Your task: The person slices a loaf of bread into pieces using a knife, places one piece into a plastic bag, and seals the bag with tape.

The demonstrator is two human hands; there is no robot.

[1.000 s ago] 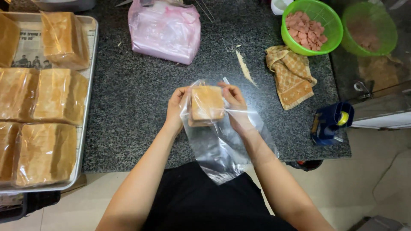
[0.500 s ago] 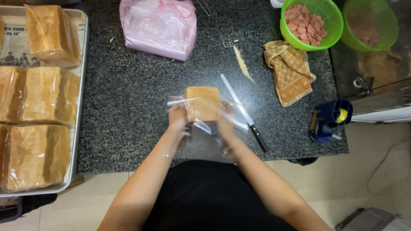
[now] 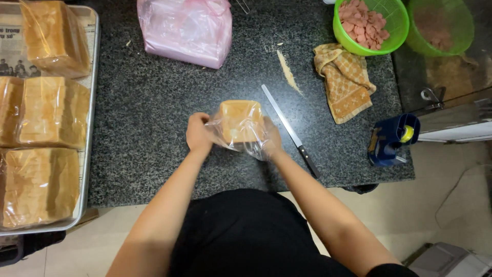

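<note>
Tabletop [image 3: 154, 97]: speckled dark stone, polished. Bag [image 3: 245, 134] around the bread [image 3: 238, 119]: thin clear plastic, glossy, creased. Knife [image 3: 289, 131]: smooth metal blade, dark matt handle. Towel [image 3: 346, 79]: woven cloth, matt. Tray [image 3: 91, 123]: dull metal, paper-lined. Bowl [image 3: 390, 31]: green plastic mesh. Pink bag [image 3: 184, 31]: glossy plastic film.

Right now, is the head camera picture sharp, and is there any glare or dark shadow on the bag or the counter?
Head view: mostly sharp; the bread in a clear bag is slightly soft, and weak highlights show on its plastic. The dark counter is evenly lit with no hard shadow. The left hand and right hand are clear. The frame edges bend a little.
</note>
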